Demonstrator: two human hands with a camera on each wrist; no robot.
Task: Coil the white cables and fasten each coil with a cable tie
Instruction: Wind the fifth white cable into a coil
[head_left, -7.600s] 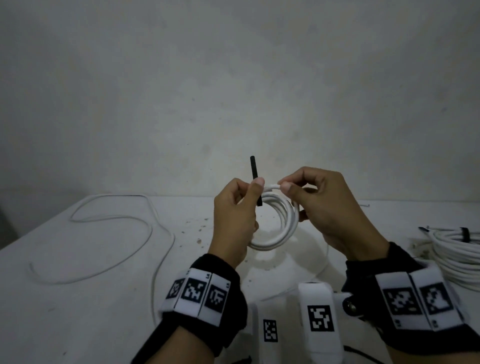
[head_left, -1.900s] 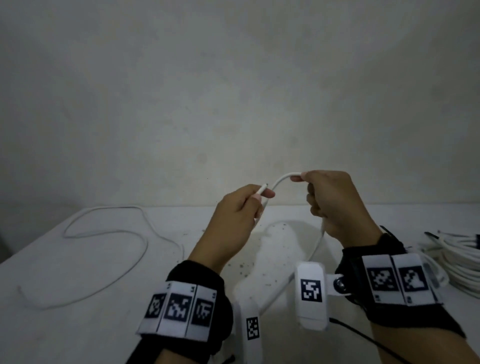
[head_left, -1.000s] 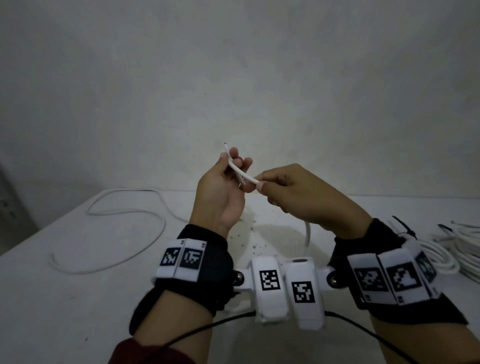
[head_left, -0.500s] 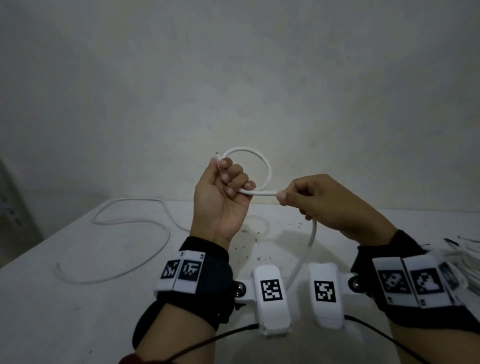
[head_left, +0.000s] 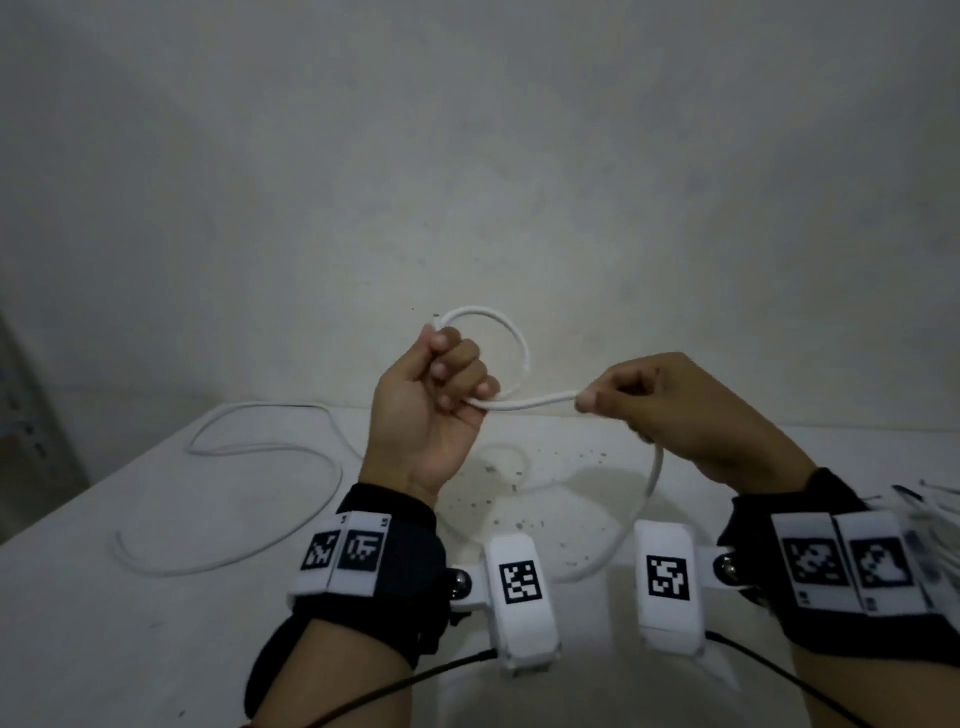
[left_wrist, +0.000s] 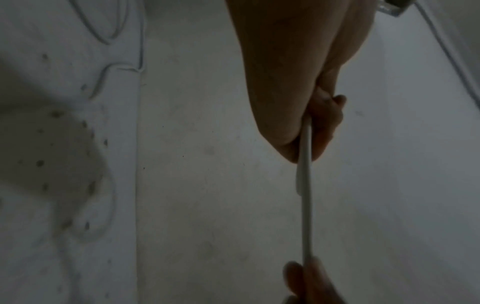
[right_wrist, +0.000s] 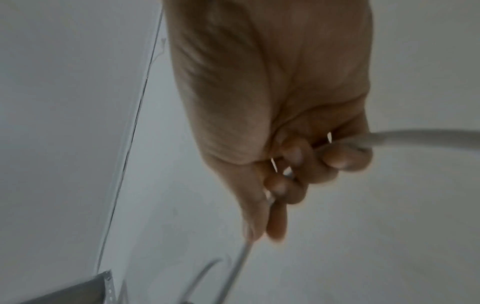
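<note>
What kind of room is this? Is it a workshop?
Probably a plain work or recording room, not a fitted workshop: a bare white table against a blank wall, with loose white cables and a perforated metal shelf post.

Bare workroom: plain wall (head_left: 467, 156), white table (head_left: 104, 623).

The cable (head_left: 511, 338) is plain white, same as the table (head_left: 156, 623). The wall (head_left: 467, 156) is a mottled grey-white. Black wrist straps (head_left: 405, 551) carry white tags printed with black square-block patterns.
</note>
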